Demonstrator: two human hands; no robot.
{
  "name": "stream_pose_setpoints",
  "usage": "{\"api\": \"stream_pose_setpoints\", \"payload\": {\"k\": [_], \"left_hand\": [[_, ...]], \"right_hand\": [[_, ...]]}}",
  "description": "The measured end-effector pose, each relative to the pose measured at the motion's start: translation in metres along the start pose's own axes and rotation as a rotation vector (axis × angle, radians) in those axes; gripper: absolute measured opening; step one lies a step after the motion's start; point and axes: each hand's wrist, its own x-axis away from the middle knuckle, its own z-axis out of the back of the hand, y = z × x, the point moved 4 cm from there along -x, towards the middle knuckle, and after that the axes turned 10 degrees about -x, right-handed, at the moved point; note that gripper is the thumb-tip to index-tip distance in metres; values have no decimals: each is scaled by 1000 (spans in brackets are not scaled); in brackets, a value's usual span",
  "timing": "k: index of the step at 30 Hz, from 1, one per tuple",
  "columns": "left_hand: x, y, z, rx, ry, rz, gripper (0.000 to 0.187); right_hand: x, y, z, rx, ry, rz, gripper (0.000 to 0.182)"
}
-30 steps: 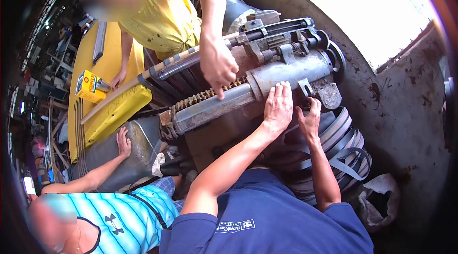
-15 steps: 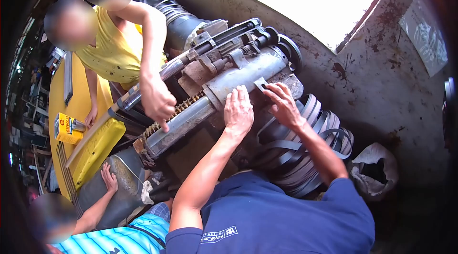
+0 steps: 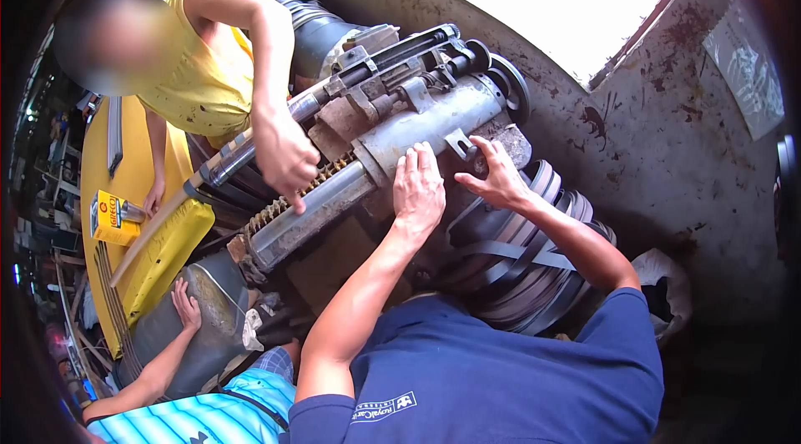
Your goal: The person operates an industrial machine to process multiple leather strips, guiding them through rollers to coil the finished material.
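Note:
My left hand [image 3: 419, 186] rests against the lower front of a grey metal cylinder [image 3: 434, 128], part of a worn machine with a threaded screw and smooth bars. Its fingers lie stretched out along the metal. My right hand [image 3: 499, 179] is open beside a small notched metal bracket [image 3: 459, 143] on the cylinder's front, thumb and index finger spread with nothing between them. Left of my hands, a greasy lead screw [image 3: 288, 202] runs along a flat steel bar [image 3: 313, 212]. Another person's hand [image 3: 288, 156] points a finger down onto that bar.
That person wears a yellow shirt [image 3: 213, 68]. A person in a blue striped shirt [image 3: 188, 415] rests a hand on a dark curved surface [image 3: 221, 306]. Coiled grey strips [image 3: 526, 277] lie below my right arm. A yellow box [image 3: 113, 219] stands at left; a metal wall [image 3: 659, 135] rises right.
My right hand has drawn slightly back from the bracket, its fingers wider apart. My left hand stays put. The yellow-shirted person leans in, pointing finger shifted slightly right and up the bar.

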Motion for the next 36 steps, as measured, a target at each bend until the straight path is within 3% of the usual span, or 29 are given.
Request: {"api": "stream_pose_setpoints", "payload": {"k": [3, 6, 11, 14, 15, 16, 18, 19, 20, 22, 27, 30, 31, 34, 36], "left_hand": [[-3, -1, 0, -7, 8, -2, 71], [-3, 0, -2, -34, 3, -4, 71], [-2, 2, -6, -50, -28, 12, 71], [-1, 3, -5, -54, -20, 12, 71], [-1, 4, -6, -43, -21, 7, 71], [0, 4, -6, -36, -22, 9, 70], [-3, 3, -8, -51, -39, 12, 69], [-3, 2, -9, -38, -24, 16, 68], [-2, 2, -12, -29, -13, 23, 68], [-2, 3, -12, -20, -5, 46, 66], [-1, 5, -9, -153, 169, 51, 55], [-2, 6, -8, -165, 123, 55, 54], [-2, 7, -8, -160, 103, 58, 54], [-3, 7, -8, -206, 72, 46, 54], [-2, 6, -9, -192, 80, 59, 54]], "right_hand": [[2, -7, 4, 131, -113, 383, 56], [-8, -12, 19, 511, -433, 574, 49], [-25, -4, 27, 526, -630, 928, 48], [-22, -21, 31, 465, -556, 761, 54], [-21, -8, 25, 236, -359, 629, 63], [-15, -7, 26, 171, -272, 205, 69], [-9, 30, 4, 40, -114, 122, 72], [-6, 4, 4, -150, -141, -86, 70], [-8, -5, 3, -147, -113, -118, 70], [-11, -4, 1, -44, -108, -60, 70], [-21, -31, 25, 503, -471, 591, 54], [-40, -41, 31, 492, -628, 652, 43], [-49, -37, 27, 548, -591, 773, 41], [-60, -45, 28, 449, -662, 699, 49], [-68, -50, 34, 350, -705, 407, 47]]}}
